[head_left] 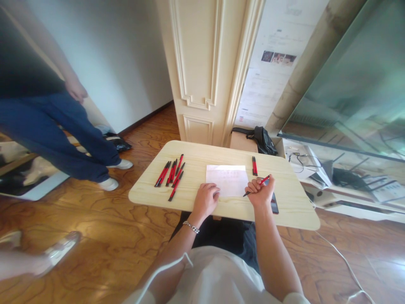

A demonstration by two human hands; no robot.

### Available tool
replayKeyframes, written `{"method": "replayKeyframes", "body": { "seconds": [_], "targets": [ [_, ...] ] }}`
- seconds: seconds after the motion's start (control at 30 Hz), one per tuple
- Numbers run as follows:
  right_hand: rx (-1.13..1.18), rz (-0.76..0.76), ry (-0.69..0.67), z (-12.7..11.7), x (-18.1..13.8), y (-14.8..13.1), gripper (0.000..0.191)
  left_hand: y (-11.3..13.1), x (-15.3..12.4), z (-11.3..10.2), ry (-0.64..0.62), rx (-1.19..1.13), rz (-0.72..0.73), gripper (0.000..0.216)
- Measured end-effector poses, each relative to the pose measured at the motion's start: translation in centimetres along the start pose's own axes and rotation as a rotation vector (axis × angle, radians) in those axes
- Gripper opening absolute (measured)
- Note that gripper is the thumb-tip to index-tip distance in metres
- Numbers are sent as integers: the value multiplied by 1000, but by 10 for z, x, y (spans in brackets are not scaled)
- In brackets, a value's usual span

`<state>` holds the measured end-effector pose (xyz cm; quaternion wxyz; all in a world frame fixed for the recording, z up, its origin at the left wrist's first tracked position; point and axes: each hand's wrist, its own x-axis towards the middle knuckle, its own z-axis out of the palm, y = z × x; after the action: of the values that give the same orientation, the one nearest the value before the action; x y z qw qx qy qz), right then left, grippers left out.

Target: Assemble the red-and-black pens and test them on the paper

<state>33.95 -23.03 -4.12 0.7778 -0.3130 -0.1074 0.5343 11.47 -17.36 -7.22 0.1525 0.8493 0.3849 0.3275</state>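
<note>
Pen gripped in your right fist, left hand on the paper

Nearest you, a silver bracelet [191, 227] circles your left wrist. Your left hand [207, 196] lies loosely bent on the near left corner of the white paper [230, 177]. Your right hand [261, 193] closes around a red-and-black pen [265, 180], its dark end slanting down over the paper's near right corner. A dark flat device [274, 204] lies partly hidden by that hand. Further off on the table [294, 198], loose pens [171, 173] lie left of the paper, and a pair of pens [255, 166] lies right of it. Beyond sits a black bag [265, 141].
</note>
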Motion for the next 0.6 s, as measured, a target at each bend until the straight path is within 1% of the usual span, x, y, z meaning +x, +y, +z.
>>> {"method": "replayKeyframes", "body": {
  "seconds": [0.13,0.23,0.33,0.47,0.53,0.6],
  "targets": [
    [5,-28,-11,4,3,0,49,0,1,-1,-14,1,13,16],
    [-30,-104,-5,11,6,-3,44,-1,1,-1,-7,-8,16,16],
    [-82,-184,14,16,7,-9,35,-3,2,0,3,-28,28,15],
    [-174,-220,43,14,4,-11,26,-2,3,-2,60,-83,29,13],
    [-201,-241,68,13,3,-11,27,3,4,-6,102,-130,12,13],
    [-179,-272,89,12,1,-9,29,9,3,-9,125,-193,-24,13]
  ]
}}
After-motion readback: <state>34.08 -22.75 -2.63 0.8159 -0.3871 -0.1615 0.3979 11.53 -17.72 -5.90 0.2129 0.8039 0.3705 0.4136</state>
